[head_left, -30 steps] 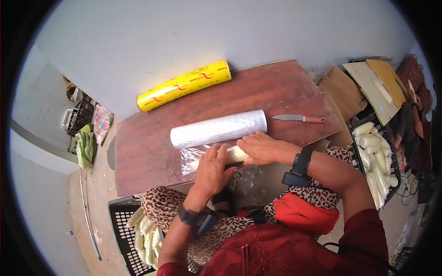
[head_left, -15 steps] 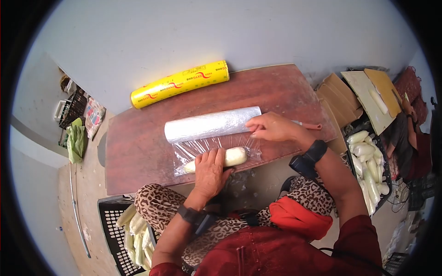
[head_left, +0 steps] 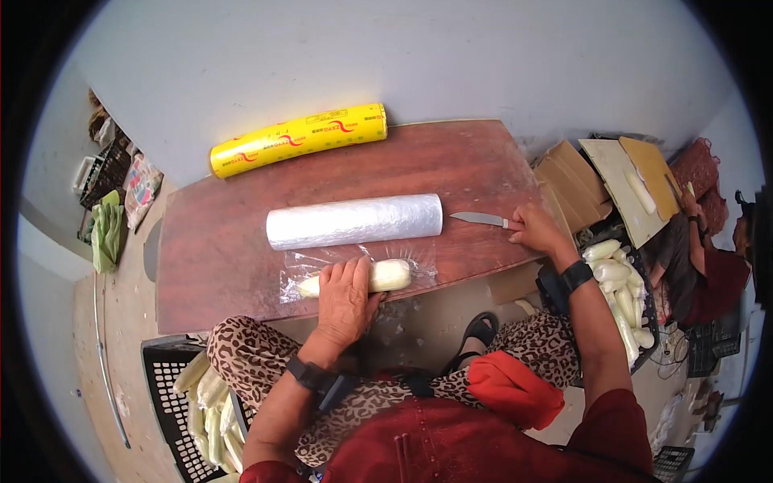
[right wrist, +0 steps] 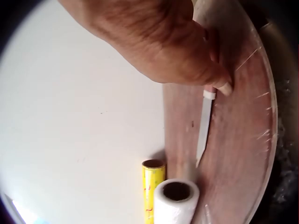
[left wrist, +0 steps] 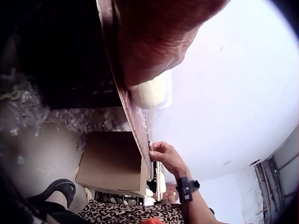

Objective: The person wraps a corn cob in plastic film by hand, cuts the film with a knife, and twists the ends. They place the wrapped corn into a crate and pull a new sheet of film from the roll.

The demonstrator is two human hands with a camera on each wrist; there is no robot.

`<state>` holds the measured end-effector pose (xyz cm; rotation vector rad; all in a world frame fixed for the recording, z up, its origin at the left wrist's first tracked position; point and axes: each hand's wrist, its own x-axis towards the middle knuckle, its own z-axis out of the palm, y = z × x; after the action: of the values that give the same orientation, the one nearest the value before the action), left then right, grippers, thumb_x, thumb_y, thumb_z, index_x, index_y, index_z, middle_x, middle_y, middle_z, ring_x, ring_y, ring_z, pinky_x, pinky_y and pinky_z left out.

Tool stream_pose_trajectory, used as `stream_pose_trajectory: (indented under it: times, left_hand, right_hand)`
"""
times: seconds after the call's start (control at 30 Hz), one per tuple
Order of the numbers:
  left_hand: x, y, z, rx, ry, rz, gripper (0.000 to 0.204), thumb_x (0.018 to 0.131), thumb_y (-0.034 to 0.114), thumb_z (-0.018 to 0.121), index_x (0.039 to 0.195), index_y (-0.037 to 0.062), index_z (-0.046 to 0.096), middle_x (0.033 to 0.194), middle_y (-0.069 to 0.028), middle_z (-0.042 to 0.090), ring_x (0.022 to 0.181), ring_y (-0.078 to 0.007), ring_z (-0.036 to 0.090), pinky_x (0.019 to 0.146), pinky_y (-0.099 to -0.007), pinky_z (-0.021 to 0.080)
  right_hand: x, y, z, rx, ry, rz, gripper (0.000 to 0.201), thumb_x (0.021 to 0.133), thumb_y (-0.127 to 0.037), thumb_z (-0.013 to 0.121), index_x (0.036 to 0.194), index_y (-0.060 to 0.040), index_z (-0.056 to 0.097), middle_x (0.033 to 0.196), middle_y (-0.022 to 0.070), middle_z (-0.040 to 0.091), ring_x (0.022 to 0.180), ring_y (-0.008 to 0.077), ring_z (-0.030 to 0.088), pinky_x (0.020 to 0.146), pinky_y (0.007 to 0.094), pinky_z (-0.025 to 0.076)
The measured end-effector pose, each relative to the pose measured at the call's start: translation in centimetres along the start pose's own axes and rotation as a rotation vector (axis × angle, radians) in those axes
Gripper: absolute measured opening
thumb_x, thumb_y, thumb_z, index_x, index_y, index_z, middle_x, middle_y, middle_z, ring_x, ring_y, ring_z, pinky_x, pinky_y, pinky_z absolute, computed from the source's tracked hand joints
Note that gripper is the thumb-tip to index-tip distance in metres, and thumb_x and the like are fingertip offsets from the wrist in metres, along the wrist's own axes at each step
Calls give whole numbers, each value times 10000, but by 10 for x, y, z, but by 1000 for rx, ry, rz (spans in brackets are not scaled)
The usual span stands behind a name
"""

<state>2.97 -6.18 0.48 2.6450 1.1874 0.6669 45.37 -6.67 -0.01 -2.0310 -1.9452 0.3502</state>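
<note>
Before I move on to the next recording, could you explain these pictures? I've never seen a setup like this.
There's no machine here, just a person's bare left hand and right hand. The wide picture looks down from a camera on the head; the other two come from the left wrist camera and right wrist camera.

On the reddish-brown table lie a white roll, a yellow printed roll near the wall, and a clear film under a pale, long vegetable.

The left hand rests on the vegetable; the right holds a knife by its handle.
</note>
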Motion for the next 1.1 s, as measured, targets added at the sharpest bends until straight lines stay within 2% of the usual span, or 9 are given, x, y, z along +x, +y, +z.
stream_pose_trajectory:
  times: [0.17,0.27,0.37,0.5,0.67,0.77,0.93,1.03,1.1]
  left_hand:
    - [-3,2,-4,-48,23,11,618,711,142,755,1233,-6,459,1131,-172,555,1051,-344,511,956,-454,352]
    - [-5,-2,1,-28,24,27,612,704,129,755,1228,8,465,1164,-164,553,1080,-338,508,962,-454,353]
    - [-8,-4,2,-6,47,23,611,692,128,760,1221,22,472,1192,-155,550,1103,-327,505,967,-455,353]
    - [-10,-3,3,-6,52,12,576,691,131,757,1191,37,487,1165,-129,555,1096,-307,509,967,-447,356]
    - [-10,-10,7,-38,56,8,565,691,132,754,1186,69,490,1178,-125,537,1100,-305,505,972,-443,354]
    - [-12,-12,10,-38,116,13,571,692,136,760,1193,80,494,1215,-157,512,1110,-332,500,974,-448,355]
    - [-15,-12,8,-20,183,-11,584,688,157,773,1206,96,511,1225,-188,487,1140,-356,467,978,-463,352]
    - [-18,-11,6,-4,150,-44,594,688,161,771,1215,85,510,1201,-164,501,1140,-338,463,985,-462,348]
    - [-19,-13,8,-12,124,-55,600,687,162,768,1220,76,508,1182,-146,511,1133,-324,466,984,-458,347]
  right_hand:
    - [-1,6,-1,111,-80,70,265,696,-74,780,832,-26,558,834,131,596,794,317,576,691,380,456]
    - [-5,12,12,-103,98,-94,176,786,-71,707,804,-21,539,769,124,599,749,299,579,660,380,449]
    - [-5,10,11,-120,121,-51,109,894,-75,588,818,-30,525,755,135,592,656,261,578,611,401,447]
    - [-7,7,3,368,46,106,121,957,-113,530,861,-42,517,748,74,575,589,153,549,549,334,443]
    - [-8,-97,-33,662,38,136,79,986,-142,492,957,-70,506,799,4,553,602,68,518,551,211,408]
    - [-2,-147,-20,529,-34,-123,95,983,-157,499,977,-68,532,788,19,571,639,85,542,571,236,432]
    - [17,-222,3,303,-151,-421,127,946,-140,533,958,-32,599,826,142,647,756,265,636,680,359,487]
    - [36,-231,35,325,-171,-594,150,938,-161,536,961,-19,576,877,206,648,829,387,629,707,454,479]
    - [40,-239,45,298,-204,-606,158,938,-175,542,941,-19,568,871,202,639,828,396,613,714,465,471]
